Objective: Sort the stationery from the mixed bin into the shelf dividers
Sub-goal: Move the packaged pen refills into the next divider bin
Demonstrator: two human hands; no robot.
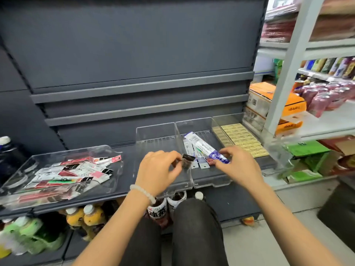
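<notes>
A clear mixed bin (115, 166) at the left of the dark shelf holds several red, white and black stationery packets (73, 173). Three clear dividers stand to its right. Over the left divider (153, 135), my left hand (157, 169) pinches a small black-topped packet (187, 160). Above the middle divider (211, 184), my right hand (238, 166) grips the lower end of a purple-and-white pen packet (203, 146). Several similar packets (196, 158) lie beneath it. The right divider (278, 150) is filled with yellow boxed items (240, 139).
Drink bottles (86, 215) stand on the lower shelf under the bin. My knee (196, 217) is close to the shelf's front edge. A white rack (284, 73) with cans and orange cartons (276, 100) stands to the right. Green boxes (307, 150) sit beside the right divider.
</notes>
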